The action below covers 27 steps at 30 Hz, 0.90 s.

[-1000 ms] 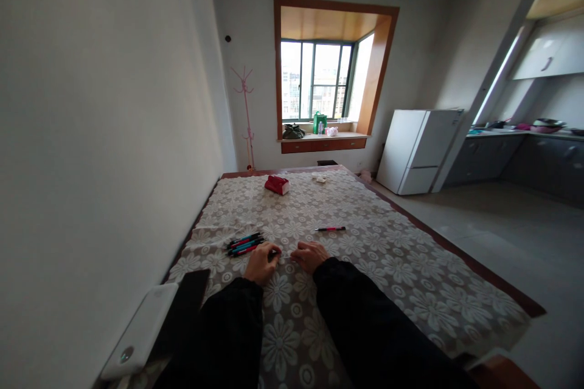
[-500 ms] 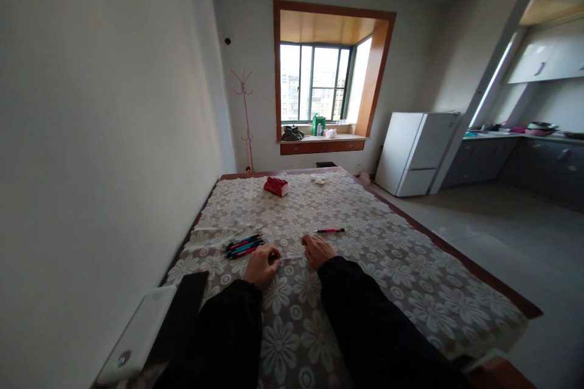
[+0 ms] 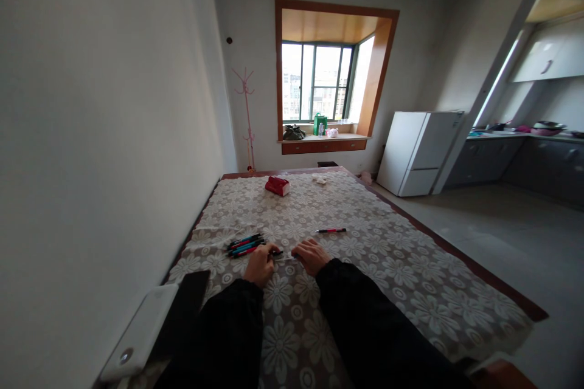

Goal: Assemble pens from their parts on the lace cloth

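We see both hands low on the table (image 3: 456, 292), the left hand (image 3: 260, 264) and right hand (image 3: 311, 255) pinched together on the two ends of a slim pen (image 3: 281, 254) held just above the lacy flower-patterned cloth (image 3: 365, 255), though the fingertips are too small to read exactly. We judge the pen light, stiff and smooth plastic, a narrow round barrel likely to roll or slip, best held at its ends as here. A cluster of similar pens (image 3: 245, 244) lies just left, and a single red pen (image 3: 330, 230) rests apart beyond the right hand
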Tool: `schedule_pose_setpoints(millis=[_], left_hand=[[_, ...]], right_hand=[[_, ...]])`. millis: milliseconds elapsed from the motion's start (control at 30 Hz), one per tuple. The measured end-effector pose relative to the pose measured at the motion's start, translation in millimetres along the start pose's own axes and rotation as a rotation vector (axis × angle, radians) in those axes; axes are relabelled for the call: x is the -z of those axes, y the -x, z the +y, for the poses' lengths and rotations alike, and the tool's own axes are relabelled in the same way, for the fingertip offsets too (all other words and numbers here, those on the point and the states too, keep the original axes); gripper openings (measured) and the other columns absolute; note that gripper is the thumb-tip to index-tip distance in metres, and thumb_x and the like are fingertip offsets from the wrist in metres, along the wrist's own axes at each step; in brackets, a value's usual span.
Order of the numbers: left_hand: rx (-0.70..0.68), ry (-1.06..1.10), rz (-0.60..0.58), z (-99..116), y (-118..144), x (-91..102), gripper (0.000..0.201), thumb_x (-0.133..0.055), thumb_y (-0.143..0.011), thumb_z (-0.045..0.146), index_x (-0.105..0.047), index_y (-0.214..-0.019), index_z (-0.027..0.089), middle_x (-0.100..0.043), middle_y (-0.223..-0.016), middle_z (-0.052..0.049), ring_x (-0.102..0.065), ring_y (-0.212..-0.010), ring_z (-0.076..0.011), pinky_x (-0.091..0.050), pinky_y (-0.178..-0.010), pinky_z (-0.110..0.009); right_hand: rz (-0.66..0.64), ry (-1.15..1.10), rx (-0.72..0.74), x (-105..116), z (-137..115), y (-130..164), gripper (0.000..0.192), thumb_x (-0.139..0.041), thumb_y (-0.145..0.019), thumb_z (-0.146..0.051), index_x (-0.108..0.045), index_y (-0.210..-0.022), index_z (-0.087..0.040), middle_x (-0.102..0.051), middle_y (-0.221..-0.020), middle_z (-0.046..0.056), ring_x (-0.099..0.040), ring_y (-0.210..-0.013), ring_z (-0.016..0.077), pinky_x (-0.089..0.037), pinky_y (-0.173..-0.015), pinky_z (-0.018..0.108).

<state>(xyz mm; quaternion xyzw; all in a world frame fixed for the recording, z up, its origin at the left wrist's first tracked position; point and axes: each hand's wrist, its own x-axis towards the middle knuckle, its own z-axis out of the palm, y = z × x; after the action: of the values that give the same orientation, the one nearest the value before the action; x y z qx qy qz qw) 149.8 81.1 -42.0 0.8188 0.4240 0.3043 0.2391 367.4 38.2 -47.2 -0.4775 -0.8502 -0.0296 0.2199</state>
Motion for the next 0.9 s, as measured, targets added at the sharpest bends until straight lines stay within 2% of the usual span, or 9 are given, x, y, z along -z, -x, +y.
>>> schedule_pose_setpoints(millis=[200,367,667,900], left_hand=[[0.003,-0.023,0.002,2,1,1.1,0.035,-0.044,-0.073,0.002,-0.068,-0.094,0.018,-0.066,-0.090,-0.004,-0.058,-0.087,-0.0156,-0.041,-0.082,-0.026],[0.021,-0.023,-0.001,2,1,1.0,0.033,-0.047,-0.072,0.002,-0.068,-0.092,0.018,-0.065,-0.090,-0.004,-0.058,-0.087,-0.0156,-0.041,-0.082,-0.026],[0.040,-0.013,0.003,3,2,0.1,0.028,-0.050,-0.074,0.006,-0.069,-0.091,0.018,-0.062,-0.089,-0.005,-0.056,-0.086,-0.0152,-0.041,-0.083,-0.026],[0.046,-0.036,0.014,4,2,0.1,0.029,-0.049,-0.073,0.007,-0.068,-0.092,0.019,-0.061,-0.086,-0.004,-0.056,-0.083,-0.0152,-0.040,-0.080,-0.026]], right_hand=[[0.037,0.040,0.047,0,1,0,0.014,-0.051,-0.089,-0.019,-0.064,-0.090,-0.025,-0.067,-0.090,0.002,-0.054,-0.091,0.0167,-0.032,-0.087,0.033],[0.073,0.031,0.044,-1,2,0,0.014,-0.055,-0.082,-0.014,-0.064,-0.087,-0.024,-0.065,-0.089,0.002,-0.054,-0.089,0.0175,-0.034,-0.086,0.033],[0.041,0.001,-0.102,13,2,3,0.025,-0.054,-0.070,-0.009,-0.062,-0.089,-0.023,-0.064,-0.091,0.003,-0.053,-0.091,0.0195,-0.032,-0.086,0.034],[0.072,-0.056,-0.283,0,16,4,0.027,-0.049,-0.071,-0.008,-0.061,-0.090,-0.023,-0.064,-0.094,0.002,-0.054,-0.093,0.0185,-0.033,-0.084,0.032]])
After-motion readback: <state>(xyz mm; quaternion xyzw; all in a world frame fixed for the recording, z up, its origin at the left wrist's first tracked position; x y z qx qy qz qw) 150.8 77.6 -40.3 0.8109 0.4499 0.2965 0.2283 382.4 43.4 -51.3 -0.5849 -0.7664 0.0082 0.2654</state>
